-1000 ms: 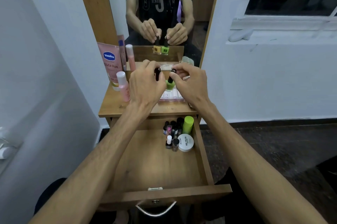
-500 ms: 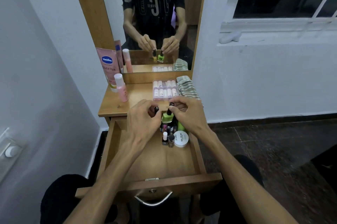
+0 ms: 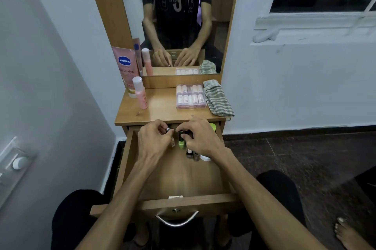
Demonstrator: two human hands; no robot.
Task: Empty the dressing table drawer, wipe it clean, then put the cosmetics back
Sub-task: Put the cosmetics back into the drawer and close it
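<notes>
1. Tube (image 3: 125, 67) and pink bottle (image 3: 140, 93): on tabletop (image 3: 162, 110), unreturned.
2. Left hand (image 3: 154, 139): pinches small bottle in drawer (image 3: 179, 180).
3. Right hand (image 3: 200, 137): pinches green polish (image 3: 181, 142) among returned cosmetics.
4. Case (image 3: 190, 96), cloth (image 3: 217, 98): on tabletop; restocking seems half done.

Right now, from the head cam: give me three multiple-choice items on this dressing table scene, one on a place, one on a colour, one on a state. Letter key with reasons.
1. Where does the striped cloth lie?
A. In the drawer
B. On the tabletop, right of the clear lipstick case
C. On the floor

2. What colour is the bottle under the right hand?
A. Bright green
B. Blue
C. Red

3. How is the drawer?
A. Shut
B. Taken out
C. Pulled open, cosmetics at its back

Key: 1 B, it lies beside the case near the table's right edge. 2 A, its green body shows below the fingers. 3 C, its floor is exposed towards the camera.
</notes>
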